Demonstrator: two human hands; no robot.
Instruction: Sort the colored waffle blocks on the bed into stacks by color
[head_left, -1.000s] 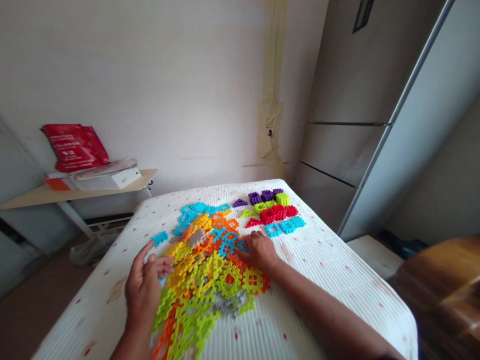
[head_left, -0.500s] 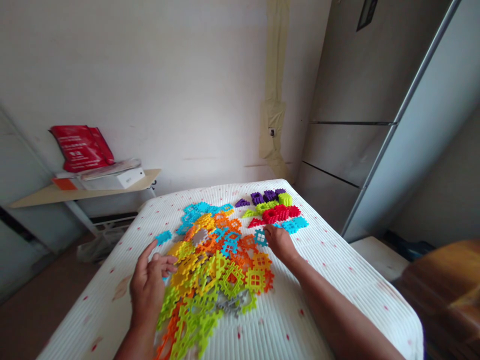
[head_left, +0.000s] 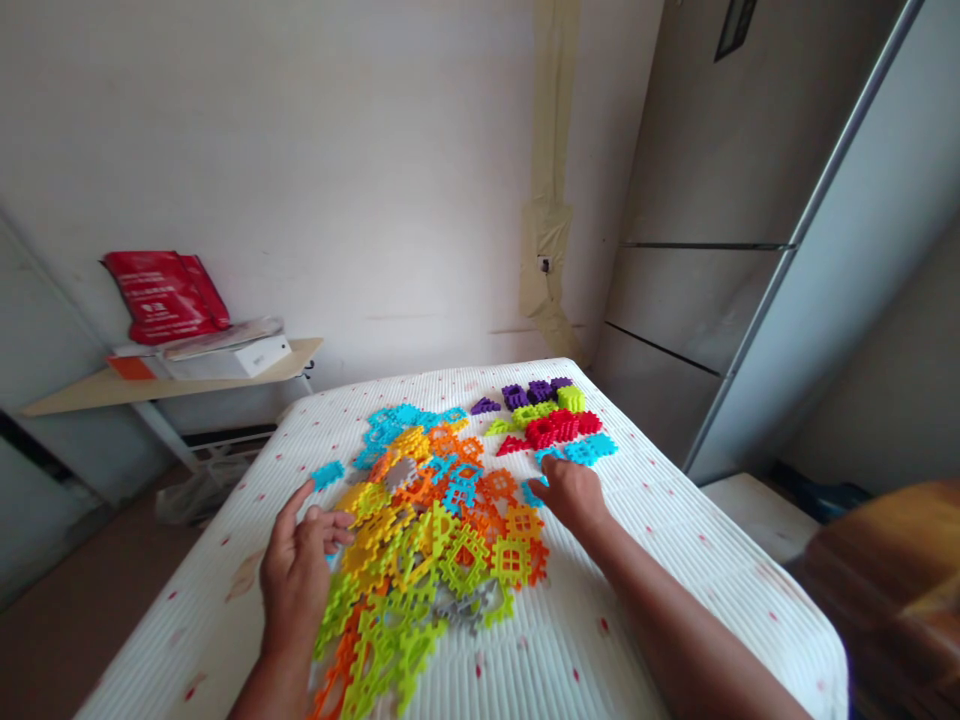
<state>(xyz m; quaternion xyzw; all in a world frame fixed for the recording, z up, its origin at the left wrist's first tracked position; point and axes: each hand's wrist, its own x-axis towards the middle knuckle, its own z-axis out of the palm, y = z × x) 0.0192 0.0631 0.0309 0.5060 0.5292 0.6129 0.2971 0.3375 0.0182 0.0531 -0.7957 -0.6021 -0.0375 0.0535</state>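
My left hand [head_left: 300, 560] hovers over the left edge of the heap, fingers loosely spread and nothing in them. Just beyond its index finger lies a blue toothed tile [head_left: 328, 474]. The heap of interlocking plastic tiles [head_left: 420, 540] is green, yellow, orange, blue and grey. At its right side my right hand [head_left: 576, 495] has thumb and index finger apart. A blue tile [head_left: 533, 491] shows by its thumb, partly covered by the hand. Beyond the fingertips are flat blue tiles [head_left: 590, 450] in a row.
Sorted tiles stand past my right hand: red [head_left: 562, 428], green [head_left: 570, 398] and purple [head_left: 515, 397]. They rest on a white quilted table cover [head_left: 675, 600]. A side table [head_left: 67, 392] with a red bag [head_left: 161, 295] is at left; a fridge [head_left: 697, 200] stands at right.
My right hand has shifted slightly right and its fingers have parted. The blue window tile, upright in its fingers before, now shows lower beside the thumb. My left hand has stayed put.
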